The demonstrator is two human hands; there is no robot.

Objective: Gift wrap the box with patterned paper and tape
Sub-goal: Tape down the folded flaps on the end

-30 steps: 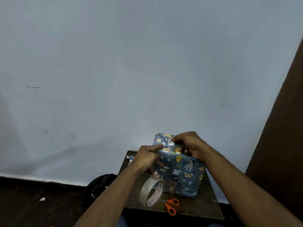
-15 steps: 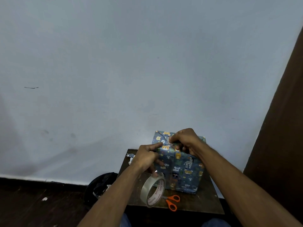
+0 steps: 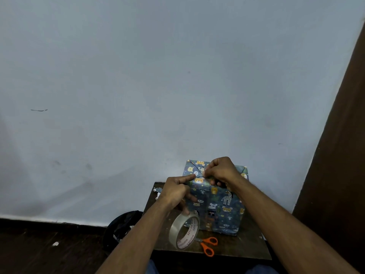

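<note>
Dim, even light washes the pale wall [image 3: 177, 76], where faint soft shadows spread low at left; wide-angle distortion bends the frame's edges.

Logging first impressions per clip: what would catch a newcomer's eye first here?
The box in blue animal-print paper stands on the small dark table, both hands working its top folds. The left hand also holds a clear tape roll; orange scissors lie beside it.

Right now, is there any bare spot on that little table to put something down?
Barely. The wrapped box fills most of the table. Free patches: the near right strip between box and edge, and a far-left sliver beside paper scraps. Tape roll and scissors crowd the near left.
</note>
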